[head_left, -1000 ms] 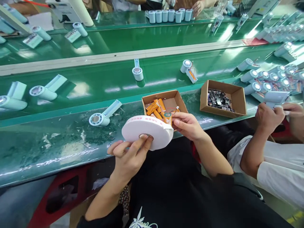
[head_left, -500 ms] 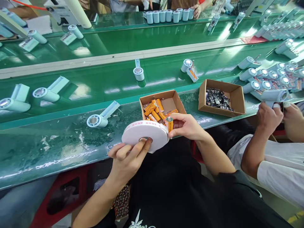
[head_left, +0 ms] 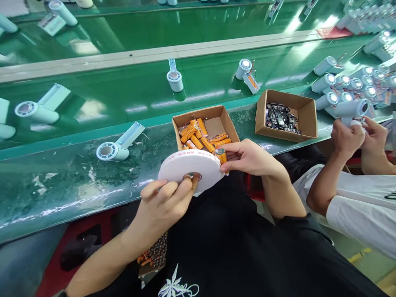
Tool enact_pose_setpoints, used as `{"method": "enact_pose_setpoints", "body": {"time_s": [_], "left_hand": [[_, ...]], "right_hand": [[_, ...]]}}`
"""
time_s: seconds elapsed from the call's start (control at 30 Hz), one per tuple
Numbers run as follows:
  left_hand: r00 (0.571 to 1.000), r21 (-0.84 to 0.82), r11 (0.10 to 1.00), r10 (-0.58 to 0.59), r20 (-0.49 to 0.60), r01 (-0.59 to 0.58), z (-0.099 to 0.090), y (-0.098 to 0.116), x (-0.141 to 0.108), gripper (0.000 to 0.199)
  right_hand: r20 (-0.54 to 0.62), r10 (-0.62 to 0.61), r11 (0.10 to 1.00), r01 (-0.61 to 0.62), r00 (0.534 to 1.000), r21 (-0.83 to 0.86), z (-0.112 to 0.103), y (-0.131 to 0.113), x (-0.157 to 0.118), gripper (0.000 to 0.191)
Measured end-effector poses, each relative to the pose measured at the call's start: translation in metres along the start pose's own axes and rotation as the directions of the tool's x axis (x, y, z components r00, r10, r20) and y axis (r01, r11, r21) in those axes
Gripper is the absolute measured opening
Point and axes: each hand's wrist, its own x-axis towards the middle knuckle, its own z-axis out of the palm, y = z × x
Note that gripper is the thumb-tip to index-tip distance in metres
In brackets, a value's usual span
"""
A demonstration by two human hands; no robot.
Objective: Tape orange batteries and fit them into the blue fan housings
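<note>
My left hand (head_left: 170,198) holds a wide roll of white tape (head_left: 185,165) with fingers in its centre hole; red print runs along the roll's edge. Between the thumb and fingers of my right hand (head_left: 250,159) is an orange battery (head_left: 221,156), pressed against the right edge of the roll. Just behind the roll is a cardboard box (head_left: 230,126) with several orange batteries (head_left: 201,128) in it.
A second cardboard box (head_left: 305,119) holds black circuit boards (head_left: 281,117). Pale blue fan housings (head_left: 113,151) stand and lie on the green line (head_left: 123,95). At the right, a person's hands (head_left: 349,136) hold another housing (head_left: 351,108).
The view has tilted down and shifted slightly, so the housings and boxes sit higher in the picture. The battery has tilted against the roll's edge in my right fingers.
</note>
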Motion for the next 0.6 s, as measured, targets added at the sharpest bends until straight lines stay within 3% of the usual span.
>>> {"method": "enact_pose_setpoints", "body": {"time_s": [0.1, 0.17, 0.2, 0.23, 0.3, 0.37, 0.4, 0.47, 0.5, 0.53, 0.57, 0.6], "left_hand": [[0.998, -0.008, 0.999, 0.032, 0.06, -0.032, 0.0, 0.0, 0.003, 0.042], [0.998, 0.021, 1.0, -0.014, 0.054, 0.012, 0.002, 0.0, 0.001, 0.042], [0.998, 0.039, 0.998, -0.057, 0.031, 0.056, 0.005, 0.001, -0.001, 0.044], [0.995, 0.052, 0.993, -0.104, -0.01, 0.105, 0.009, 0.003, -0.003, 0.047], [0.975, 0.046, 0.978, -0.197, -0.103, 0.203, 0.02, 0.012, -0.005, 0.057], [0.946, 0.024, 0.96, -0.272, -0.176, 0.28, 0.031, 0.024, -0.004, 0.064], [0.932, 0.013, 0.95, -0.304, -0.199, 0.313, 0.035, 0.031, -0.004, 0.064], [0.923, -0.04, 0.944, -0.33, -0.198, 0.329, 0.042, 0.044, -0.006, 0.06], [0.938, -0.103, 0.952, -0.303, -0.169, 0.289, 0.044, 0.048, -0.01, 0.056], [0.958, -0.187, 0.953, -0.262, -0.12, 0.238, 0.046, 0.05, -0.018, 0.052], [0.973, -0.27, 0.943, -0.222, -0.069, 0.196, 0.048, 0.049, -0.029, 0.048], [0.976, -0.317, 0.927, -0.218, -0.026, 0.198, 0.05, 0.044, -0.045, 0.045]], "right_hand": [[-0.014, 0.047, 0.994, -0.045, 0.999, 0.102, 0.001, 0.001, 0.007, 0.047], [-0.162, 0.025, 0.949, 0.027, 0.986, 0.313, 0.017, 0.005, 0.012, 0.052], [-0.3, 0.019, 0.896, 0.117, 0.954, 0.428, 0.031, 0.009, 0.014, 0.053], [-0.453, 0.032, 0.824, 0.233, 0.891, 0.517, 0.047, 0.012, 0.016, 0.052], [-0.685, 0.109, 0.672, 0.455, 0.72, 0.585, 0.084, 0.021, 0.018, 0.051], [-0.78, 0.18, 0.601, 0.561, 0.599, 0.569, 0.111, 0.029, 0.019, 0.056], [-0.794, 0.191, 0.61, 0.564, 0.577, 0.557, 0.117, 0.031, 0.018, 0.058], [-0.774, 0.159, 0.687, 0.494, 0.613, 0.533, 0.104, 0.029, 0.017, 0.059], [-0.76, 0.116, 0.734, 0.46, 0.64, 0.5, 0.086, 0.025, 0.016, 0.056], [-0.769, 0.048, 0.77, 0.467, 0.637, 0.435, 0.062, 0.02, 0.014, 0.05], [-0.801, -0.032, 0.791, 0.505, 0.598, 0.345, 0.034, 0.014, 0.013, 0.043], [-0.866, -0.146, 0.772, 0.602, 0.479, 0.203, 0.005, 0.009, 0.011, 0.036]]}}
